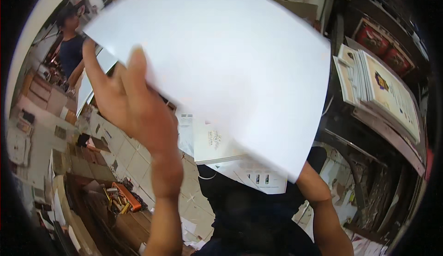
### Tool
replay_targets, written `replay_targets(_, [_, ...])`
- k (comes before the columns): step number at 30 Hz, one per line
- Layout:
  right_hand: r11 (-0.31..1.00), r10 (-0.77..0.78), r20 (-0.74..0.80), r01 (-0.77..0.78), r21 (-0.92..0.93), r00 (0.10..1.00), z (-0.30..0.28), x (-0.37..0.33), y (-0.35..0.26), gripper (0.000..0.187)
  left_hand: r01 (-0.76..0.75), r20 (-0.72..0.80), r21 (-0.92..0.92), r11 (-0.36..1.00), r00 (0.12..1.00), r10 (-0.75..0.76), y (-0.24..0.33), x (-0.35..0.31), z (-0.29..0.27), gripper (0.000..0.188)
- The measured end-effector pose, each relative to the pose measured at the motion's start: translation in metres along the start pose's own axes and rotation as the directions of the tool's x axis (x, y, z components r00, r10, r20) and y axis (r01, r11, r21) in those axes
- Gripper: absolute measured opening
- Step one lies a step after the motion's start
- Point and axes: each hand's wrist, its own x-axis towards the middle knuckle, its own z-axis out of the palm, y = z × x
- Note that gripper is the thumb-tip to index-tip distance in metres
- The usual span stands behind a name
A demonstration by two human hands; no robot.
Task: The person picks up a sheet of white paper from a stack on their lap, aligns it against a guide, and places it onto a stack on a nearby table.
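Observation:
A large white sheet of paper (pixel 230 57) is raised across the middle and top of the view, its edges slightly blurred. My left hand (pixel 143 103) is at its lower left edge, with the thumb lying over the sheet and another finger reaching up near its left corner. Only the wrist and forearm of my right arm show, at the sheet's lower right; the hand itself is hidden behind the paper. Below the sheet, a stack of cream printed cards or papers (pixel 210 140) sits above my lap, partly covered. A printed white sheet (pixel 265 180) sticks out under it.
At right, a stack of printed papers with an emblem (pixel 387 90) lies on a dark machine or shelf. A wooden box (pixel 87 205) at lower left holds an orange tool (pixel 127 197) and small items. Another person (pixel 71 48) stands at far left. Paper scraps lie on the tiled floor (pixel 134 159).

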Motion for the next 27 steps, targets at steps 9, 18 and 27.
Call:
replay_targets(9, [0.990, 0.028, -0.402, 0.031, 0.139, 0.915, -0.013, -0.032, 0.014, 0.043, 0.212, -0.197, 0.016, 0.977, 0.959, -0.205, 0.021, -0.042, -0.021, 0.048])
replay_targets(18, [0.935, -0.134, -0.012, 0.131, 0.330, 0.991, 0.022, -0.035, -0.016, 0.041, 0.253, -0.227, 0.266, 0.930, 0.954, -0.195, 0.014, -0.056, -0.038, 0.039])
replay_targets(27, [0.671, 0.619, -0.047, -0.498, 0.550, 0.784, 0.034, -0.077, 0.014, 0.039, -0.083, 0.833, 0.207, 0.975, 0.538, -0.131, -0.056, -0.167, -0.020, 0.029])
